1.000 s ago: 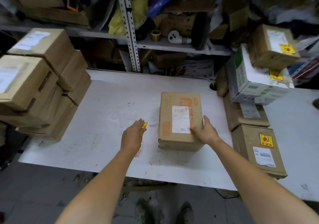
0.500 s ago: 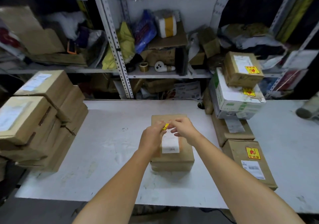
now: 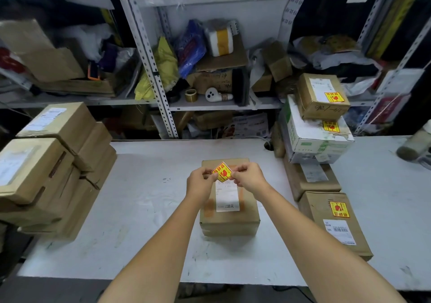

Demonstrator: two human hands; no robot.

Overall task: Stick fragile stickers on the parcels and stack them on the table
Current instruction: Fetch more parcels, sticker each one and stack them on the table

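Since half a second ago the sticker (image 3: 221,171) has been turned face-on to the camera, so the whole yellow-and-red print is shown now where only a sliver was seen before. Both hands have barely been shifted and are kept raised over the far end of the parcel (image 3: 229,218).

Head view, the only one on offer: the sticker is pinched at its left corner by the left hand (image 3: 200,183) and at its right corner by the right hand (image 3: 248,180), with the fingers (image 3: 238,170) curled onto it on both sides. It looks to be held just above the parcel, not pressed down yet. Whether the backing is already peeled off can't be told. The parcel is sat mid-counter (image 3: 144,197), and the top edge of its white shipping label (image 3: 227,197) is hidden behind the sticker.

What that means: the peel-and-orient bit seems about done, and sticking it down is probably next, likely on the bare cardboard past the shipping label. After that the parcel would presumably be added to the stickered pile (image 3: 323,97) on the right. No stickers are seen on the left pile (image 3: 53,162), so plenty is left.
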